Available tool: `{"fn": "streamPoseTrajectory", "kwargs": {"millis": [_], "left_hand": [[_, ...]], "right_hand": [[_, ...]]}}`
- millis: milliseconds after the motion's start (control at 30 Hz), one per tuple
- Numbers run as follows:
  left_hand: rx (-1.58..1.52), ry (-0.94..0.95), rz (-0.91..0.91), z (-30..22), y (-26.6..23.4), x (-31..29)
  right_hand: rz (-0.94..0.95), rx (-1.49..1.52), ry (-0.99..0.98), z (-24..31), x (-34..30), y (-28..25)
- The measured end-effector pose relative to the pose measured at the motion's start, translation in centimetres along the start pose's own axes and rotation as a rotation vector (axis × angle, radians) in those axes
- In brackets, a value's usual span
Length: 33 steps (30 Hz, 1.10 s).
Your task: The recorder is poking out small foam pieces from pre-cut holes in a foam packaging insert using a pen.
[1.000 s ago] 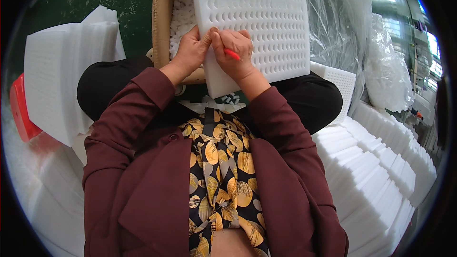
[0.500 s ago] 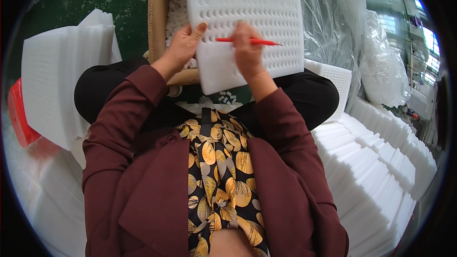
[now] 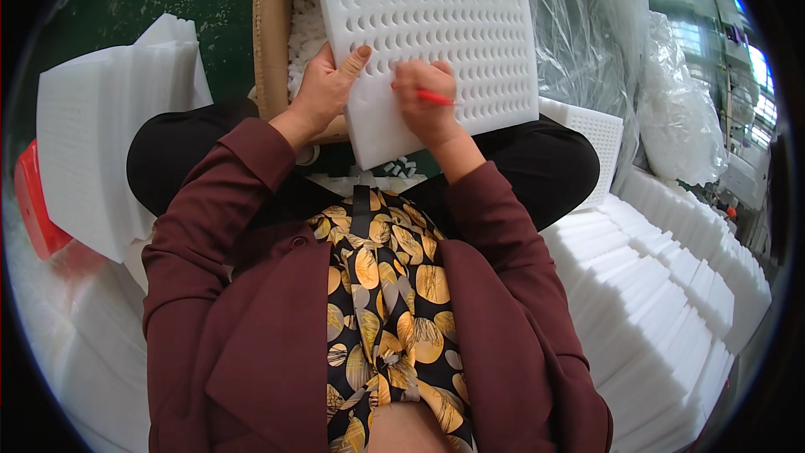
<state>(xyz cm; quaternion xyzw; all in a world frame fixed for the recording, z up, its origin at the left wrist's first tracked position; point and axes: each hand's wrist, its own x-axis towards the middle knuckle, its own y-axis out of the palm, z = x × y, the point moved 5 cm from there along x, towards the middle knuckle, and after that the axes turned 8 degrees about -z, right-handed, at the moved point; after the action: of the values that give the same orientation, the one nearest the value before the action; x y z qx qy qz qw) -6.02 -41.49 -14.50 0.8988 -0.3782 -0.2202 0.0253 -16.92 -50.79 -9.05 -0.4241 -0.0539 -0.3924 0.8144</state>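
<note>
A thick white foam board (image 3: 495,0) with rows of round holes is propped over my lap, its lower left corner toward me. My left hand (image 3: 325,88) grips its left edge, thumb on the upper face and the other fingers out of sight behind it. Over the board's lower part, my right hand (image 3: 426,101) is closed around a slim red pen-like tool (image 3: 434,98). Only a short red length of the tool shows below the fingers. The right fingers are somewhat blurred, and whether the tool touches the board I cannot tell.
A cardboard box (image 3: 270,33) with small white foam bits (image 3: 308,29) stands beneath the board. Foam sheets (image 3: 88,126) lean at left beside a red object (image 3: 38,201). Stacked foam sheets (image 3: 637,285) fill the lower right; clear plastic wrap (image 3: 579,42) bulges at far right.
My right hand has moved slightly down and turned, swinging the red tool from lying across the fingers to mostly hidden in the grip. My left hand still holds the board, which has shifted slightly.
</note>
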Motion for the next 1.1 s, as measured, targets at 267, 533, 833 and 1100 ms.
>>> {"fn": "streamPoseTrajectory", "kwargs": {"millis": [267, 533, 833, 1100], "left_hand": [[-0.077, -0.014, -0.032, 0.0, -0.3, 0.5], [-0.023, 0.026, -0.043, 0.0, -0.6, 1.1], [0.100, 0.114, -0.061, -0.5, -0.6, 1.4], [0.226, 0.141, -0.073, -0.7, -0.9, 1.7]], "right_hand": [[-0.097, 0.538, 0.433, -1.6, -0.3, 0.2], [-0.072, 0.342, 0.173, -0.3, 0.4, 1.6], [-0.056, 0.222, 0.034, 1.3, 0.7, 2.2], [-0.065, 0.300, 0.073, 2.2, 0.6, 2.4]]}}
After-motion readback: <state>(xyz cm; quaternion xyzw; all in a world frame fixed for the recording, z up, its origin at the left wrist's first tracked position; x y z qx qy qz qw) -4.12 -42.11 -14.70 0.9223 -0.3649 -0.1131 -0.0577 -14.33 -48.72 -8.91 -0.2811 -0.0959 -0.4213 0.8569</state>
